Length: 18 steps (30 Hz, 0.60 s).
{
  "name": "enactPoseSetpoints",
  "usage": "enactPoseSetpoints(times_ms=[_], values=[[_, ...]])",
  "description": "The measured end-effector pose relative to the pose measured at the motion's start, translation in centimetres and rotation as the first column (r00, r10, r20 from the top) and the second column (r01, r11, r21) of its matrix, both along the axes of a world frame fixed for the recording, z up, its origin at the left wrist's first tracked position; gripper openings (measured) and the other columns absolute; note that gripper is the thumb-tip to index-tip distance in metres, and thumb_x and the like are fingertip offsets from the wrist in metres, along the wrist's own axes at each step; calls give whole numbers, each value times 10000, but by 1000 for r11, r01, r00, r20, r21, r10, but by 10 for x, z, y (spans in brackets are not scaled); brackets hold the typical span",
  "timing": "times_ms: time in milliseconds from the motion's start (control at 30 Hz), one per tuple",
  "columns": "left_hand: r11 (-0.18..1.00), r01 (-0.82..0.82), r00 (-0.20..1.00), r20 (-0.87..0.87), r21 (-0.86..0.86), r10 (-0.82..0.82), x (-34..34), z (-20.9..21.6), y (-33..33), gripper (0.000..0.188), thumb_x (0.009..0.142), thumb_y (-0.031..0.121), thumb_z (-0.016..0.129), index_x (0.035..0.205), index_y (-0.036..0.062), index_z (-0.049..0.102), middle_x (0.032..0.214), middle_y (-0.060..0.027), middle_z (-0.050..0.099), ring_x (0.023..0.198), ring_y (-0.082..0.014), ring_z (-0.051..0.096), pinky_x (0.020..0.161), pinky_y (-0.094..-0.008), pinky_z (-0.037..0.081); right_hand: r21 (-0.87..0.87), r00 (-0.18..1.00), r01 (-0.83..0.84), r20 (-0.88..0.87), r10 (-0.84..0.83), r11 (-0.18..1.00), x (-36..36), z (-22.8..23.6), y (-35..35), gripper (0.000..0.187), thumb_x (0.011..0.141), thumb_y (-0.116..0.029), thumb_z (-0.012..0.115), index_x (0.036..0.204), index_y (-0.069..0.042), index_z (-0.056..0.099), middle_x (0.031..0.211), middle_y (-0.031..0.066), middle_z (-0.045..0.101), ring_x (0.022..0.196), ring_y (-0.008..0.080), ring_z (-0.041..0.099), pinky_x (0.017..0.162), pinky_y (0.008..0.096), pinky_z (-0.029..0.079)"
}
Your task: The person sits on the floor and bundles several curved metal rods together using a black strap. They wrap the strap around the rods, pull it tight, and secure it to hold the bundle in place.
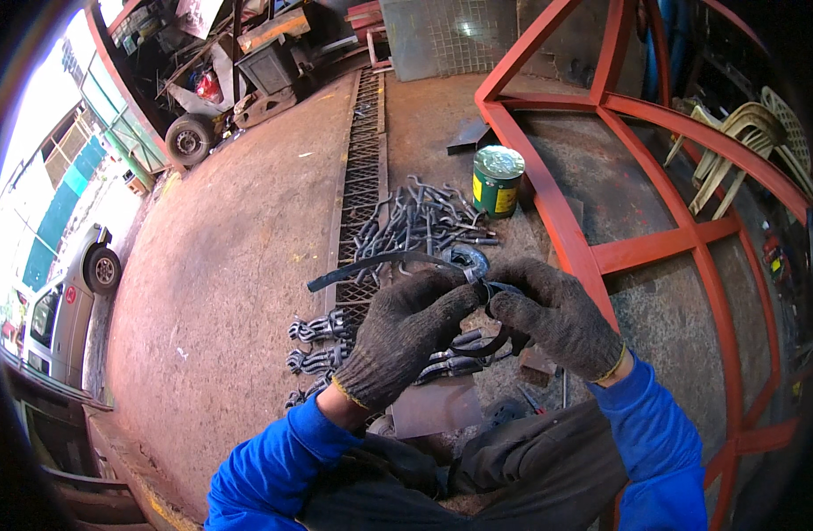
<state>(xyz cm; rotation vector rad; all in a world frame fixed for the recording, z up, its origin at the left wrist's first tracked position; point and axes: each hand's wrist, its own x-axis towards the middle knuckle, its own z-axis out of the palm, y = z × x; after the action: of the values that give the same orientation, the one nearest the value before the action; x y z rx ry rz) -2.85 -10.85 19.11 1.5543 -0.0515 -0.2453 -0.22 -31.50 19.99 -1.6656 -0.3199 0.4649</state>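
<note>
Both of my hands wear dark knit gloves and meet in front of me, above the floor. My left hand [402, 332] pinches a flat black strip [362, 263], whose free end juts out to the left. Fingers of my right hand [561, 314] are closed on the same strip close by, and a loop of it hangs below them. Just beyond the hands lies a bluish ring-shaped coil [467, 258], partly hidden. Further off is a heap of bent dark metal rods [424, 217]. Several bundles of similar rods [318, 358] rest left of and beneath my hands.
A green-and-yellow can [498, 181] stands behind the heap. Along the right runs a large red steel frame [592, 257]. A metal grating [360, 142] crosses the floor. Near my knees lie a flat brown plate [437, 407] and a red-handled tool [532, 400]. Plastic chairs [747, 133] stand far right.
</note>
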Motion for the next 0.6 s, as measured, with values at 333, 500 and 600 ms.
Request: enactPoseSetpoints(times_ms=[333,500,600], values=[[988,104,994,44,-118,-99,1,-3,8,292,953,241,637,1142,21,661,851,-3,618,721,-59,543,616,-213,441,83,996,8,-88,-1,996,-3,13,-1,311,923,-175,684,1189,-28,623,1009,25,648,854,81,598,759,237,508],[991,48,999,13,-128,-46,0,-3,5,258,965,221,614,1125,23,655,840,7,588,715,-57,521,624,-212,433,111,999,13,31,-16,994,-4,1,-1,332,889,-142,723,1179,-29,608,1026,45,657,911,95,623,786,251,523],[994,23,1000,14,-103,-21,-1,1,4,232,965,216,613,1083,21,658,820,16,575,705,-56,509,621,-211,428,28,999,-12,38,11,1000,-4,2,-3,347,873,-103,731,1185,-25,600,1059,59,660,975,117,630,847,277,525]])
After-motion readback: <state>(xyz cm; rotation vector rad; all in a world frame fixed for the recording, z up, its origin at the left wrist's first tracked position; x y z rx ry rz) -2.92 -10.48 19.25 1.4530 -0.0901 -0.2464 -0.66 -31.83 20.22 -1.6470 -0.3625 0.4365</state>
